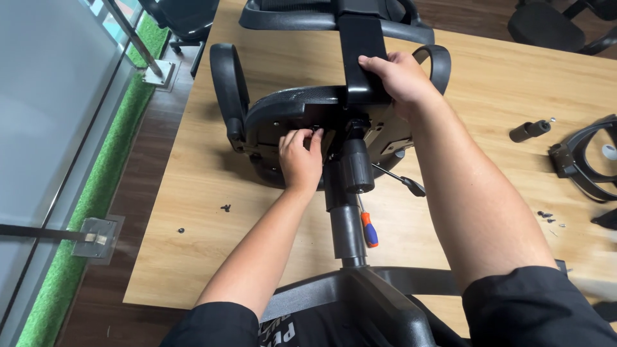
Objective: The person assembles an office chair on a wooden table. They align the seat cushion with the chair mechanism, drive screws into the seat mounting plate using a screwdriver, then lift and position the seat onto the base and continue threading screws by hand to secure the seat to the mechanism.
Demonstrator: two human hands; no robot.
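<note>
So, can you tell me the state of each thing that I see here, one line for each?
Office chair: lying on the wooden table, underside toward the camera.
Left hand: fingers on the underside of the seat.
Right hand: pressing on the black back bracket.
Screwdriver: lying on the table, untouched.
Black cylinder: lying loose on the table.

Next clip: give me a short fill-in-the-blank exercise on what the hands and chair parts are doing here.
1. The right hand presses on the chair's black ____ bracket.
2. The left hand fingers the underside of the ____.
3. A screwdriver with an ____ and blue handle lies on the wooden table.

Missing: backrest; seat; orange
</note>
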